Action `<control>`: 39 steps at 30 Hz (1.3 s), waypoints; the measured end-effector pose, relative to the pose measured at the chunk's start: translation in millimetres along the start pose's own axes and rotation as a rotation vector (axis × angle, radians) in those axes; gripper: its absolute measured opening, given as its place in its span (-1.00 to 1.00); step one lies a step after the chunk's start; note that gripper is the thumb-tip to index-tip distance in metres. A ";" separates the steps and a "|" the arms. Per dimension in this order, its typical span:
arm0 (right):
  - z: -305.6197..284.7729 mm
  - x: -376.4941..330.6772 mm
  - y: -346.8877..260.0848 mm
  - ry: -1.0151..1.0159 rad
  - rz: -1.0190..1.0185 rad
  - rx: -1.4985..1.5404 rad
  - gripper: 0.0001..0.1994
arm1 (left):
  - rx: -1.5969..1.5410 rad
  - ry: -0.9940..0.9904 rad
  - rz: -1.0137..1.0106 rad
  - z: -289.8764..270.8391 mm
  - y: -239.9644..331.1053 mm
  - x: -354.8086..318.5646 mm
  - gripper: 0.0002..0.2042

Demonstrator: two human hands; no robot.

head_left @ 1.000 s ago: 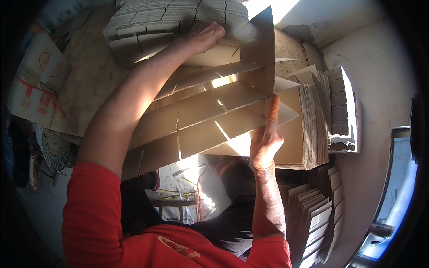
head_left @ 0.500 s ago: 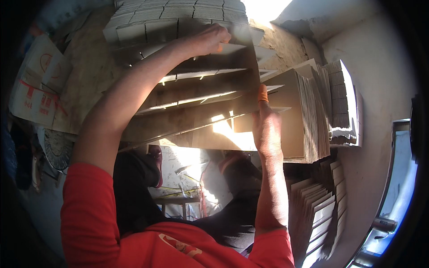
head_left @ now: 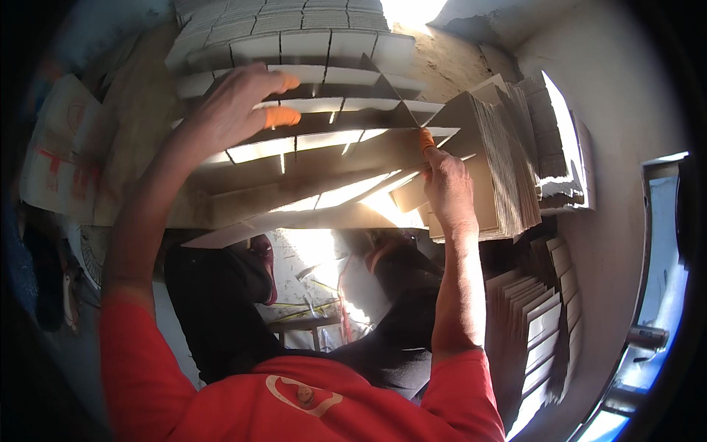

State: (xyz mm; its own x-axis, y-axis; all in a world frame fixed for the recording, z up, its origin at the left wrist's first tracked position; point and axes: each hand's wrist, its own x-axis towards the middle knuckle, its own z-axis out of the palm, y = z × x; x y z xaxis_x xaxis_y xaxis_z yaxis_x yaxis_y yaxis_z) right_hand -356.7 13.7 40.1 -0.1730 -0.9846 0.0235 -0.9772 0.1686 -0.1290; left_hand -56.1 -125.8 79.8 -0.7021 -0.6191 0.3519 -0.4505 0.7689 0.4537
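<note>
Several long slotted cardboard strips (head_left: 317, 140) stand on edge in rows before me, running left to right. A crossing cardboard strip (head_left: 394, 94) meets them near their right ends. My right hand (head_left: 449, 188) is closed at the near end of that crossing strip, an orange cover on one fingertip. Over the left part of the rows, my left hand (head_left: 239, 107) is open, its fingers apart, two of them in orange covers. The nearest strip (head_left: 250, 230) slants toward me at the table edge.
Stacked slotted cardboard (head_left: 287, 18) lies at the far side. To the right stand wide cardboard sheets (head_left: 486, 169) and another bundle (head_left: 549, 140). More cardboard pieces (head_left: 534, 324) sit lower right. A printed carton (head_left: 62, 162) is at the left; a wall (head_left: 611, 147) closes the right.
My left hand has moved left from the far end of the crossing strip, and its fingers have opened. The crossing strip sits lower among the rows. My right hand stays at its near end.
</note>
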 end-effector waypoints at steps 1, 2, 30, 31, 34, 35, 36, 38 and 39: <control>4.9 2.7 15.0 0.013 -0.080 0.255 -0.43 | 0.004 -0.027 -0.022 -6.6 12.9 -18.9 -0.56; 5.5 -1.0 29.9 0.034 -0.147 0.489 -0.43 | -0.035 -0.091 -0.067 -7.6 26.2 -33.6 -0.52; -24.0 -45.5 118.8 0.528 0.364 0.200 -0.56 | -0.101 0.185 -0.184 55.9 42.7 -76.7 -0.79; -26.4 -44.2 116.0 0.633 0.353 0.331 -0.60 | -0.092 0.130 -0.209 56.6 45.3 -75.1 -0.78; -63.5 -46.7 86.7 0.760 0.318 0.153 -0.70 | -0.070 0.003 -0.284 51.5 44.7 -78.5 -0.76; -77.6 -46.1 76.1 0.832 0.228 0.171 -0.71 | -0.091 -0.012 -0.287 54.2 40.0 -78.3 -0.77; -92.3 -45.2 63.6 0.900 0.139 0.193 -0.72 | -0.109 -0.029 -0.293 57.3 34.9 -79.7 -0.79; -119.0 -42.7 25.1 0.877 0.021 0.319 -0.73 | -0.034 -0.003 -0.243 63.0 28.0 -83.0 -0.85; -127.4 -41.4 12.9 0.836 0.004 0.398 -0.69 | -0.042 -0.006 -0.232 59.7 30.2 -81.4 -0.86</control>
State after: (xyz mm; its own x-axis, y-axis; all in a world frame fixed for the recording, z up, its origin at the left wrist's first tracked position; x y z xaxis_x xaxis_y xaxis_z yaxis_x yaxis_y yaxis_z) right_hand -377.9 62.4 163.8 -0.3599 -0.6054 0.7099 -0.8889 -0.0087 -0.4581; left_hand -45.5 -42.6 16.0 -0.5860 -0.7772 0.2292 -0.5769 0.5988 0.5556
